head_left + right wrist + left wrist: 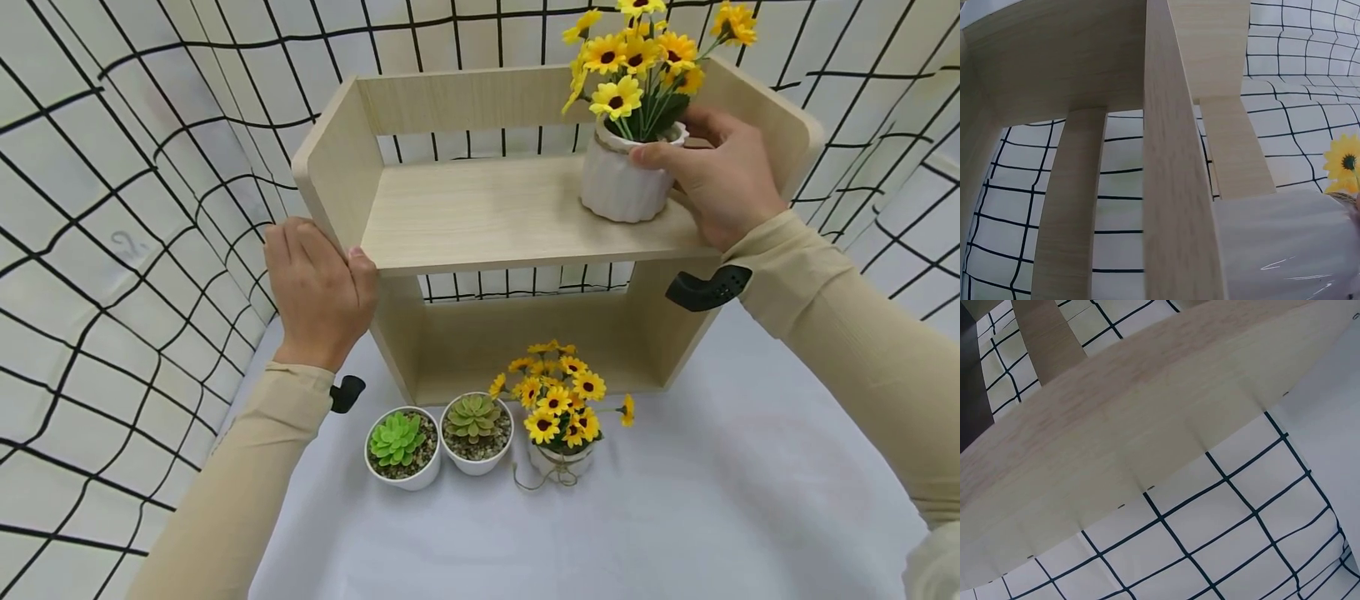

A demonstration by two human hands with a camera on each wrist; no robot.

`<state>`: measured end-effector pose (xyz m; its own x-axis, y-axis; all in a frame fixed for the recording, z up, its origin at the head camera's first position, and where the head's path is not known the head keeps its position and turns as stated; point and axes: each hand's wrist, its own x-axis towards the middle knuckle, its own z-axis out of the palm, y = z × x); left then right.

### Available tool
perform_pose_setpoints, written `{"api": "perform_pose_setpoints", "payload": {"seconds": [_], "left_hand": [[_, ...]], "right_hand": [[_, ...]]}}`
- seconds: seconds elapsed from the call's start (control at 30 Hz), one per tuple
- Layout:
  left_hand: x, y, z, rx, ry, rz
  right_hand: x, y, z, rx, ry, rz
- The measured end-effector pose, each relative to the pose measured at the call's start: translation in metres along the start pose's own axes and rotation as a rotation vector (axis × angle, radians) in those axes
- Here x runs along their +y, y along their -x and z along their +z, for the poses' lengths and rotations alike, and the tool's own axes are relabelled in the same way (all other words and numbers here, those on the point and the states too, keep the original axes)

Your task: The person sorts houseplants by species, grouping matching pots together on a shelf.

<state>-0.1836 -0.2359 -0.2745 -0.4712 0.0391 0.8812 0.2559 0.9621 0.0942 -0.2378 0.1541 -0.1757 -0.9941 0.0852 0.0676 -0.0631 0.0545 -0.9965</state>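
Observation:
A light wooden shelf unit [480, 217] stands on a white cloth. My right hand [716, 175] grips a white ribbed pot of yellow flowers [622, 179] standing on the upper shelf at its right end; thumb in front, fingers behind the pot. My left hand [318, 287] holds the shelf's left side panel, thumb at the front edge of the shelf board. The left wrist view shows only the wooden panel [1135, 425] close up. The right wrist view shows the shelf board [1172, 187] edge-on, the pot [1285, 244] and one yellow flower [1344, 164].
On the cloth [675, 500] before the shelf stand a bright green succulent in a white pot [402, 448], a duller succulent pot [476, 432] and a second yellow flower pot [558, 417]. A black-gridded white backdrop [112, 208] surrounds the scene.

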Motion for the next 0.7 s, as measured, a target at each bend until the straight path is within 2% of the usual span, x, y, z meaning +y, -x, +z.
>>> {"api": "perform_pose_setpoints", "payload": {"seconds": [0.3,0.53,0.7], "left_hand": [[0.000,0.000,0.000,0.014,-0.003,0.002],[0.000,0.001,0.002,0.011,-0.001,-0.002],[0.000,0.002,0.002,0.007,-0.003,-0.005]], "right_hand": [[0.000,-0.011,0.002,-0.058,-0.059,-0.009],[0.002,-0.024,0.001,-0.101,-0.029,-0.015],[0.002,-0.028,0.003,-0.128,-0.042,0.017]]}}
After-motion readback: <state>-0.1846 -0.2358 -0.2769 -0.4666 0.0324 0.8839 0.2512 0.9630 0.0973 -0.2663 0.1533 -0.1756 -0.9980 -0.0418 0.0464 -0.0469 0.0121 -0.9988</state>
